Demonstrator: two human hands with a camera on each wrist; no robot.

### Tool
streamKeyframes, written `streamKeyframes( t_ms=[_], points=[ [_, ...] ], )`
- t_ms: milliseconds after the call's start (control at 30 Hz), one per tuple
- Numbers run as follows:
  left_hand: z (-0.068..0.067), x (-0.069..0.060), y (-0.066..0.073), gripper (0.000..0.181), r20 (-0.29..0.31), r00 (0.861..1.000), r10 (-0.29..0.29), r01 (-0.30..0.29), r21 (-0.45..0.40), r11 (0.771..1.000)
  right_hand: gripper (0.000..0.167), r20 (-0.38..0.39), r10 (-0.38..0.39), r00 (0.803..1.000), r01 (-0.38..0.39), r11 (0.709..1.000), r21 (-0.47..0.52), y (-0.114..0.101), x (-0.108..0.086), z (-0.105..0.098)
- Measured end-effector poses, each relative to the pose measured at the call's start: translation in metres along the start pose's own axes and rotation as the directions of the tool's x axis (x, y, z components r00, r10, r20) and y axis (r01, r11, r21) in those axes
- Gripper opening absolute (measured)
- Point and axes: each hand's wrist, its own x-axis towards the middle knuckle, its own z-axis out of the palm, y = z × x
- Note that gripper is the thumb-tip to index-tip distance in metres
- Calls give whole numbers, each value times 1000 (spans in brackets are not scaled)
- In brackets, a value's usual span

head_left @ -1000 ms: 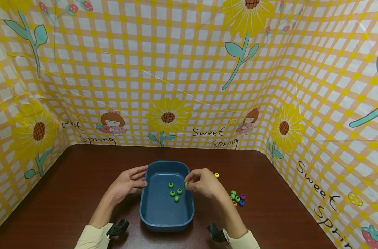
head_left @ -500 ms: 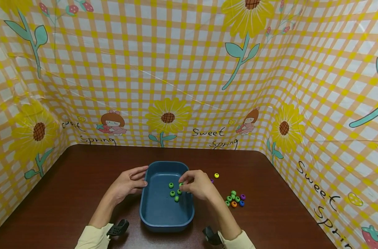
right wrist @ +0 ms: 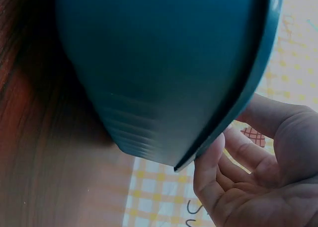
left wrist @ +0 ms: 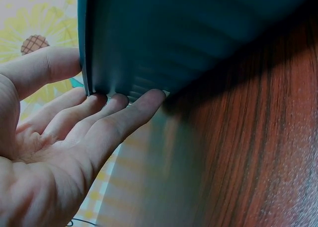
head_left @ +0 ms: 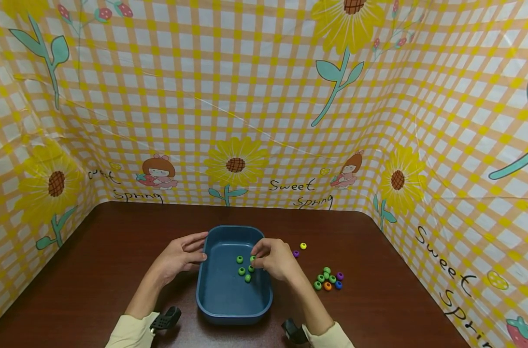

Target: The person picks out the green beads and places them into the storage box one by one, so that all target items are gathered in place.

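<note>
In the head view a blue plastic bin (head_left: 220, 295) stands on the table, with several green beads (head_left: 241, 271) lying on its floor. My left hand (head_left: 178, 256) rests against the bin's left side. Its fingers are fairly straight along the outer wall and the thumb touches the rim, as the left wrist view shows. Over the bin's right half, my right hand (head_left: 276, 258) pinches a green bead (head_left: 252, 259) between thumb and fingertips. The bin wall hides that bead in the right wrist view.
Right of the bin lies a cluster of green beads (head_left: 326, 276) with an orange bead (head_left: 327, 286), a blue bead (head_left: 338, 285) and a purple bead (head_left: 339, 276). Farther back are a yellow bead (head_left: 303, 246) and another purple bead (head_left: 296, 253). A patterned cloth (head_left: 255, 106) surrounds the table.
My right hand has moved left from the bin's right rim to above the green beads, carrying the pinched bead. The left hand keeps its place on the bin.
</note>
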Motion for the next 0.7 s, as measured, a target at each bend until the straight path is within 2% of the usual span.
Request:
streamKeyframes(
  t_ms=[700],
  points=[
    [0,1,-1,64,-20,1000,-14,14,-9,1000,11,32,-17,999,18,999,-26,-1,0,1]
  ],
)
